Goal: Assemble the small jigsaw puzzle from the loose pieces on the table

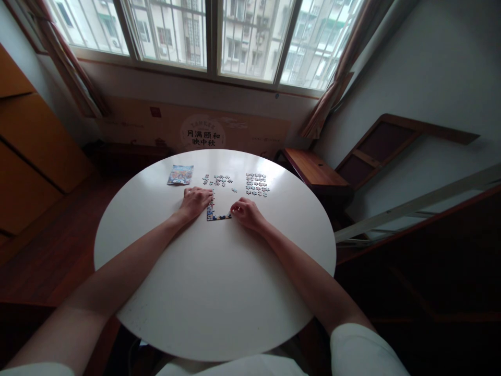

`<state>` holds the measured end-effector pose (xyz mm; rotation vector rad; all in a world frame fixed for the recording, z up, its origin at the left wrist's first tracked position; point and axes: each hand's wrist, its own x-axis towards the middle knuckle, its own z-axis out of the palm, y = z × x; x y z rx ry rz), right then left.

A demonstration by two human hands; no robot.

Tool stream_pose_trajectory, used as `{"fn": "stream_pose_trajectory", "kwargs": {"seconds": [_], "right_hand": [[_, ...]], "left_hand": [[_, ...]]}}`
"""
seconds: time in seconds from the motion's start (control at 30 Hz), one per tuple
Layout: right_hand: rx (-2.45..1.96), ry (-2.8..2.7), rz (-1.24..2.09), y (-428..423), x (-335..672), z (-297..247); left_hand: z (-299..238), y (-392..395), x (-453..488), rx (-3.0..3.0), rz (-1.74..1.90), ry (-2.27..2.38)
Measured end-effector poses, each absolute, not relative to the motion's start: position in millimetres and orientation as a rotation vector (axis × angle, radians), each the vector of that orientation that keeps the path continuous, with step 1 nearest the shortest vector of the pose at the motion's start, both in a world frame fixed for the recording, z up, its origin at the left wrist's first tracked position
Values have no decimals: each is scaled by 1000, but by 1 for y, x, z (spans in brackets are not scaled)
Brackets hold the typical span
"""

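Note:
An L-shaped run of joined jigsaw pieces lies on the white round table, with a left side and a near edge in dark blue and mixed colours. My left hand rests over the upper end of its left side, fingers stretched out and lying flat. At the right end of the near edge, my right hand is closed in a pinch on a small puzzle piece, mostly hidden by the fingers. A single loose piece lies just beyond, between the hands.
Loose puzzle pieces are scattered past my hands. Further right, more pieces sit in rows. A colourful picture sheet or packet lies at the far left. Beyond the table stand a wooden stool or chair and a printed cardboard panel.

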<state>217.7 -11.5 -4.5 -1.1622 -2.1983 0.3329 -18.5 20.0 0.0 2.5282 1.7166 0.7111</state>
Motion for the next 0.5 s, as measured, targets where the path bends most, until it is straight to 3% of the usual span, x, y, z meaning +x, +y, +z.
{"fn": "stream_pose_trajectory", "kwargs": {"seconds": [0.5], "right_hand": [[-1171, -2203, 337, -11, 217, -4]], "left_hand": [[0, 21, -19, 2466, 668, 1788]]}}
